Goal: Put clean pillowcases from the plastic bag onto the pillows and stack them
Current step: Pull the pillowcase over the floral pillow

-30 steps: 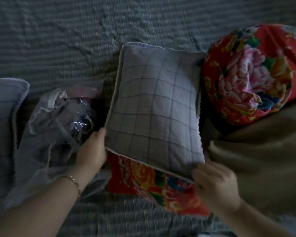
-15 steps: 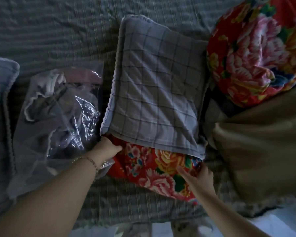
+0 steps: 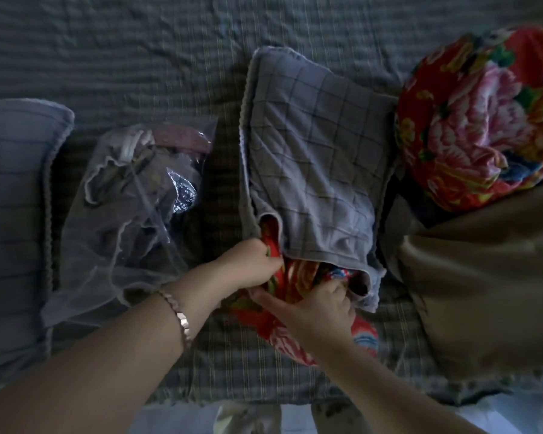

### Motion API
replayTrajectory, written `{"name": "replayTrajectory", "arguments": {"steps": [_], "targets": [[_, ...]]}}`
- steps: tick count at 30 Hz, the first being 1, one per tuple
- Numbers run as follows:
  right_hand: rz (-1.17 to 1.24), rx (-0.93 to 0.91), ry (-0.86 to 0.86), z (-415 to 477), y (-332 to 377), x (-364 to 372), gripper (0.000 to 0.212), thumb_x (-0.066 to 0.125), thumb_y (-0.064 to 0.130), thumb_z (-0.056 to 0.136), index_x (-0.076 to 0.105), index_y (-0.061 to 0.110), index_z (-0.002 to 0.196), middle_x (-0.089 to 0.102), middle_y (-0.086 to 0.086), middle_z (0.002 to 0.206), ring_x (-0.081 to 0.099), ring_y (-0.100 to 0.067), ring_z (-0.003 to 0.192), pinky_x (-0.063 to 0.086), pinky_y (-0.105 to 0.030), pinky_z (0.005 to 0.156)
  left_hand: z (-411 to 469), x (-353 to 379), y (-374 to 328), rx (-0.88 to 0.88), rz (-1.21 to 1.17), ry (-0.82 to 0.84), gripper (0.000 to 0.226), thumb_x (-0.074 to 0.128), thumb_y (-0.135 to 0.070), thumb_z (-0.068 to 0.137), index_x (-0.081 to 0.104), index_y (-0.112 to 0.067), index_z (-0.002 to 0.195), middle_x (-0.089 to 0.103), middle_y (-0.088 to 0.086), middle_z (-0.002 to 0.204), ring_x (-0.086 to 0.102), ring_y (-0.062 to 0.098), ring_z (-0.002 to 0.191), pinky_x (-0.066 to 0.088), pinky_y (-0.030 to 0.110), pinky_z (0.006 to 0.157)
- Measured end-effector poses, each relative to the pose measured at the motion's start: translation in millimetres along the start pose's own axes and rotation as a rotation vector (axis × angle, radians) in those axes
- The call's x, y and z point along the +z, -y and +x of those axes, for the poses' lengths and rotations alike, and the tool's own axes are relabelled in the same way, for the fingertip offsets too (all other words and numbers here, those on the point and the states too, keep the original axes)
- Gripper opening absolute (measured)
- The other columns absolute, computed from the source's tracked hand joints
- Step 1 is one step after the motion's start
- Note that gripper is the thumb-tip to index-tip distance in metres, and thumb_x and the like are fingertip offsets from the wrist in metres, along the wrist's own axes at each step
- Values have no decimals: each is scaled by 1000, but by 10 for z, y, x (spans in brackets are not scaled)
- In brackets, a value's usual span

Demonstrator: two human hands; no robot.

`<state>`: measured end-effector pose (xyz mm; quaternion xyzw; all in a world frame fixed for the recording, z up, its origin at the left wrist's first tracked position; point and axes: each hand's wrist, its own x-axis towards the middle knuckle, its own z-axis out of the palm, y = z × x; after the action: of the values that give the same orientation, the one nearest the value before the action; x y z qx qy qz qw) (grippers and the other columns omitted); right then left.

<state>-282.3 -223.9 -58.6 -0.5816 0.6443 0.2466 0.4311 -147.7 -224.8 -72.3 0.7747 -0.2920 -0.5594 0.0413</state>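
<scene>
Pillowcase [image 3: 314,158] mouth, near edge: I saw left hand [image 3: 252,265] and right hand [image 3: 317,306], nearly touching, each gripping the floral pillow [image 3: 276,335].

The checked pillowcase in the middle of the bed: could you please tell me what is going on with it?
A person is working a red floral pillow into the checked pillowcase on the bed. The left-hand grip holds the pillow at the case's mouth; the right-hand grip holds its near end, which sticks out uncovered. The plastic bag lies to the left, beside a covered pillow.
</scene>
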Motion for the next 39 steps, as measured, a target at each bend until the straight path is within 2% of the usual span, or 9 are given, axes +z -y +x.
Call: {"name": "replayTrajectory", "arguments": {"steps": [9, 11, 14, 18, 22, 25, 28, 35, 39], "targets": [[-98, -18, -27, 474, -66, 103, 108, 70, 67, 61, 26, 0, 134, 40, -14, 133, 40, -31, 126, 38, -41, 102, 42, 338, 262, -10, -386, 61, 10, 55, -29, 91, 61, -21, 88, 63, 3, 97, 58, 18, 93, 43, 28, 77], [-57, -107, -26, 510, -154, 103, 75, 68, 60, 69, 44, 9, 119, 56, -7, 112, 56, -26, 103, 50, -37, 81, 69, 425, 438, 75, -224, -42, 15, 60, -43, 86, 55, -29, 88, 58, 1, 98, 57, 13, 91, 46, 27, 79], [-88, -211, -97, 525, -307, 4, 29, 59, 41, 82, 43, 19, 76, 50, 3, 68, 50, -15, 59, 36, -25, 46, 57, 480, 580, 72, -180, -181, 58, 75, -47, 70, 46, -33, 118, 44, 4, 115, 55, 14, 96, 45, 30, 92], [-38, -178, -155, 515, -490, -223, 27, 58, 31, 87, 40, 20, 70, 49, 1, 64, 47, -12, 52, 30, -22, 41, 60, 369, 633, -38, -337, -227, 64, 74, -21, 78, 41, -22, 132, 53, 6, 120, 55, 20, 104, 47, 33, 88], [90, -144, -77, 369, -470, -133, 30, 59, 45, 85, 50, 17, 87, 57, 1, 76, 54, -11, 62, 44, -24, 49, 87, 358, 597, -114, -431, -219, 28, 72, -20, 80, 57, -15, 103, 62, 5, 103, 60, 26, 99, 49, 32, 79], [47, -76, -20, 219, -304, 112, 111, 58, 81, 56, 32, 6, 135, 48, -8, 130, 48, -23, 119, 43, -36, 99, 93, 386, 489, -139, -533, -216, 11, 72, -20, 80, 61, -15, 81, 64, 1, 82, 62, 22, 85, 47, 26, 66], [-117, 47, -12, 238, -106, 215, 136, 54, 86, 53, 6, -3, 144, 18, -18, 149, 18, -32, 139, 15, -41, 115, 99, 413, 417, -174, -644, -134, 8, 73, -19, 79, 66, -14, 83, 69, 7, 89, 65, 23, 86, 54, 34, 78], [-13, 55, -93, 486, -198, 115, 72, 69, 45, 71, 35, 5, 119, 52, -12, 120, 53, -31, 109, 46, -38, 90, 19, 405, 360, -174, -769, -60, 13, 63, -21, 88, 63, -11, 80, 63, 9, 81, 63, 26, 82, 55, 43, 81], [95, -40, -59, 425, -302, -369, 36, 66, 32, 76, 50, 13, 101, 57, 0, 82, 55, -19, 68, 42, -27, 55, -39, 213, 514, -297, -505, -585, 27, 51, -23, 94, 54, 1, 107, 63, 16, 102, 61, 34, 87, 49, 44, 79]]}}
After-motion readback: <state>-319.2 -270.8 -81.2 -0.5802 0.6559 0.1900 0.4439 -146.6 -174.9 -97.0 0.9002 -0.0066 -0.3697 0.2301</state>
